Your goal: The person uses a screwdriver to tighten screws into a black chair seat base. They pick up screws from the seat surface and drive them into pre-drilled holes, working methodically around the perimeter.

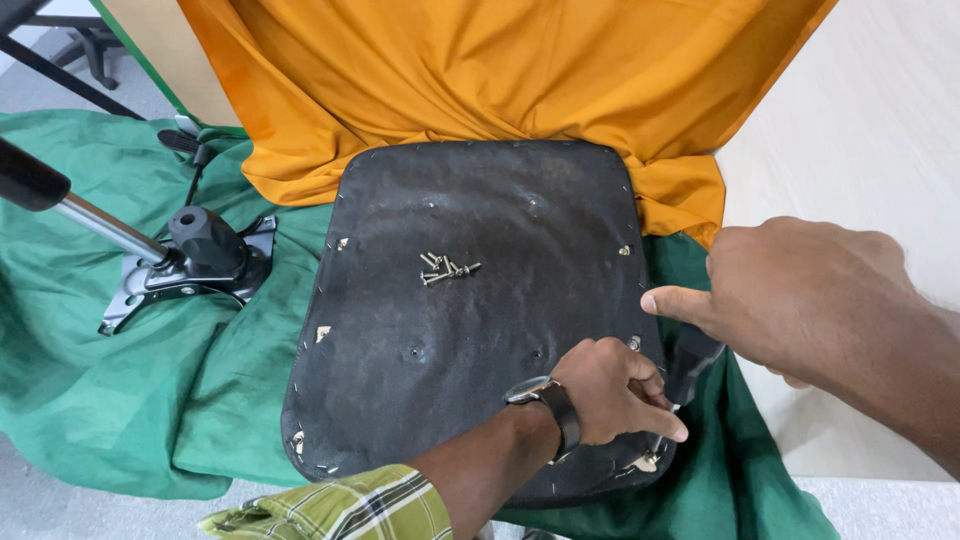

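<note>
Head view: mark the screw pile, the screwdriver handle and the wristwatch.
screw pile (pixel 447 268): head view, middle of the loose cluster on the seat underside.
screwdriver handle (pixel 690 360): head view, dark grip below the right hand's thumb.
wristwatch (pixel 530 390): head view, its face on the left wrist.

Green cloth (pixel 120 400): spread wide across lower and left frame. Orange cloth (pixel 480 80): draped along the top. Chair mechanism plate with black knob (pixel 195 260) and chrome gas cylinder (pixel 95 225): left of frame, lying on the green cloth. Light table (pixel 870 130): right side.
</note>
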